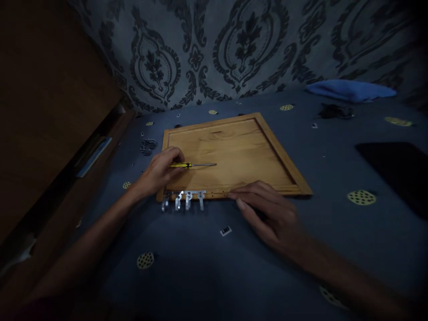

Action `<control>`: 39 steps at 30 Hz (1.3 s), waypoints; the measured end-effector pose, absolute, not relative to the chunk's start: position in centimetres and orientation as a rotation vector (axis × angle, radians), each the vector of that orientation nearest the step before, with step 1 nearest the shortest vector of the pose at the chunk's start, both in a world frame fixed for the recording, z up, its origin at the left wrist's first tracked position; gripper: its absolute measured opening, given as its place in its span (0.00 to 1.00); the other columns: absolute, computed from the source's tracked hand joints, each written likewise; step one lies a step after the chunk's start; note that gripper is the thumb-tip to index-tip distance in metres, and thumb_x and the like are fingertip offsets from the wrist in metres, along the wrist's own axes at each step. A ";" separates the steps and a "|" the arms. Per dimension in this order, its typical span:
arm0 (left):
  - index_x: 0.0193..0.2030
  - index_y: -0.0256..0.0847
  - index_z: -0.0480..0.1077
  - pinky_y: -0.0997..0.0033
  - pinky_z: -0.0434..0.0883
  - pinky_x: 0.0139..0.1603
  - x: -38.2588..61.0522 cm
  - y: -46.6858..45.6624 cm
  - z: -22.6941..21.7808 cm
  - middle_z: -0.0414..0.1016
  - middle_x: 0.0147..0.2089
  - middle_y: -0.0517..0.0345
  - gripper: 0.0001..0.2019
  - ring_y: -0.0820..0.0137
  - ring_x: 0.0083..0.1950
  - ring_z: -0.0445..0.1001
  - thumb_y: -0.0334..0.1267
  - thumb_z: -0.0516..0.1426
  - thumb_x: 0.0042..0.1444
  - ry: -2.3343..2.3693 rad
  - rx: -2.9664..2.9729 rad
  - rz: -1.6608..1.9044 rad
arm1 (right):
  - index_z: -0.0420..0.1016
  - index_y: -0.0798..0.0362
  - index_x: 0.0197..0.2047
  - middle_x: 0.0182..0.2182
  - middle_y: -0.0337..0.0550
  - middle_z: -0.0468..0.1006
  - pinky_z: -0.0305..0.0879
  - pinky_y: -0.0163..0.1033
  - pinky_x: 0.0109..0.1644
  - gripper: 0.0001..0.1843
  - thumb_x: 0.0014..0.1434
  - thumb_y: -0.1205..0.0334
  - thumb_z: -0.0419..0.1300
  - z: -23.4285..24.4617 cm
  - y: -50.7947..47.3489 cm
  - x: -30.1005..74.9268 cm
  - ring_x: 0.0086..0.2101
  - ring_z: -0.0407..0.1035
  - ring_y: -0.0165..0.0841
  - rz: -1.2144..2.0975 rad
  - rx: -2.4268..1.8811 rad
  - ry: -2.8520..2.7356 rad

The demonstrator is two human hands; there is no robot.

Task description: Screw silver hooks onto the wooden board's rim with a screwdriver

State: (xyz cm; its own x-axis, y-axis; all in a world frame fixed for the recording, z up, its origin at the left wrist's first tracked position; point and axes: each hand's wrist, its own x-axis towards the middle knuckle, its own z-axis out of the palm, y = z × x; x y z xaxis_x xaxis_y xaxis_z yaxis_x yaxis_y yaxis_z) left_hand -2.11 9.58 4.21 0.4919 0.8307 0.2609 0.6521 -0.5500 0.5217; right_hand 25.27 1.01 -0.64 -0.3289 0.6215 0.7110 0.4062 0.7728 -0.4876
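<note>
A framed wooden board (230, 147) lies flat on the patterned blue sheet. My left hand (162, 168) is closed around the yellow handle of a screwdriver (200, 165) above the board's left part, its shaft pointing right. Several shiny metal hooks (189, 200) sit in a row along the left part of the front edge. To the right of them, small dark holes (219, 194) show in that edge. My right hand (267, 209) has its fingertips pinched together at the front edge beside the holes; whatever is between them is hidden.
Loose metal hooks (148, 146) lie left of the board. A blue cloth (351, 90) and a small dark object (336, 111) rest at the back right. A black flat item (397, 171) lies at right. Wooden furniture (50, 89) borders the left side.
</note>
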 end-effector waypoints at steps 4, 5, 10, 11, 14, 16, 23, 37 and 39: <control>0.34 0.41 0.68 0.70 0.64 0.39 -1.7 10.4 3.5 0.71 0.35 0.59 0.03 0.68 0.37 0.69 0.32 0.59 0.58 1.215 2.418 0.634 | 0.78 0.52 0.44 0.38 0.47 0.83 0.74 0.44 0.41 0.11 0.66 0.74 0.57 -0.9 1.2 25.3 0.38 0.77 0.37 0.303 -0.814 -1.960; 0.34 0.41 0.68 0.70 0.64 0.39 -1.6 10.6 3.3 0.71 0.36 0.59 0.04 0.68 0.37 0.69 0.32 0.60 0.57 1.211 2.418 0.625 | 0.78 0.52 0.44 0.38 0.47 0.83 0.74 0.44 0.41 0.10 0.66 0.74 0.57 -0.9 1.2 25.3 0.38 0.77 0.37 0.311 -0.821 -1.955; 0.33 0.40 0.70 0.70 0.67 0.41 -0.8 11.1 2.8 0.73 0.36 0.58 0.04 0.67 0.39 0.72 0.29 0.59 0.57 1.195 2.416 0.606 | 0.78 0.51 0.42 0.37 0.46 0.83 0.76 0.44 0.42 0.10 0.67 0.72 0.57 -1.0 1.3 25.3 0.39 0.78 0.37 0.334 -0.840 -1.948; 0.33 0.40 0.71 0.70 0.68 0.42 -0.8 11.0 2.8 0.74 0.36 0.58 0.04 0.68 0.39 0.73 0.29 0.59 0.58 1.199 2.419 0.607 | 0.78 0.51 0.42 0.37 0.46 0.83 0.76 0.44 0.42 0.10 0.67 0.72 0.57 -1.0 1.4 25.4 0.39 0.78 0.37 0.324 -0.845 -1.946; 0.36 0.40 0.72 0.70 0.70 0.43 -1.4 10.4 3.2 0.76 0.38 0.57 0.03 0.68 0.40 0.75 0.30 0.58 0.61 1.272 2.424 0.661 | 0.79 0.49 0.43 0.37 0.45 0.84 0.78 0.42 0.41 0.10 0.66 0.71 0.58 -1.1 1.5 25.5 0.38 0.79 0.37 0.272 -0.841 -1.936; 0.38 0.40 0.72 0.70 0.71 0.42 -2.6 9.9 3.4 0.76 0.38 0.58 0.03 0.69 0.39 0.75 0.31 0.58 0.63 1.364 2.413 0.724 | 0.80 0.49 0.44 0.38 0.46 0.84 0.79 0.41 0.40 0.10 0.67 0.68 0.58 -1.2 1.7 25.6 0.39 0.80 0.38 0.273 -0.869 -1.940; 0.51 0.36 0.72 0.60 0.78 0.46 -11.9 9.5 2.5 0.77 0.48 0.52 0.13 0.66 0.44 0.78 0.43 0.58 0.68 1.874 2.154 0.953 | 0.83 0.48 0.40 0.38 0.50 0.85 0.82 0.46 0.41 0.13 0.69 0.57 0.56 -1.5 2.0 26.0 0.38 0.81 0.43 0.336 -0.977 -1.915; 0.58 0.38 0.70 0.54 0.77 0.52 -17.7 10.8 -2.0 0.74 0.57 0.48 0.16 0.61 0.52 0.77 0.43 0.59 0.67 2.059 2.035 0.833 | 0.81 0.49 0.34 0.36 0.51 0.85 0.81 0.49 0.44 0.17 0.66 0.50 0.56 -1.3 2.3 26.0 0.37 0.82 0.46 0.366 -1.177 -1.881; 0.58 0.38 0.70 0.53 0.77 0.52 -17.4 11.5 -1.9 0.74 0.57 0.48 0.16 0.61 0.53 0.77 0.43 0.59 0.67 2.036 2.088 0.840 | 0.81 0.49 0.34 0.36 0.51 0.85 0.81 0.49 0.44 0.17 0.66 0.50 0.56 -1.3 2.3 26.0 0.38 0.82 0.45 0.361 -1.190 -1.881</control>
State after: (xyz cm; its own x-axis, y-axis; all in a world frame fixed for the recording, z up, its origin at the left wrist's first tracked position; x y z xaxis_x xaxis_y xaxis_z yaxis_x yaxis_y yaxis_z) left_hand -17.37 11.48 -1.86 -0.0507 0.9498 0.3086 0.8911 -0.0965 0.4435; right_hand 26.03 2.34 -1.26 -0.1774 0.8424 0.5088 0.5945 0.5038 -0.6268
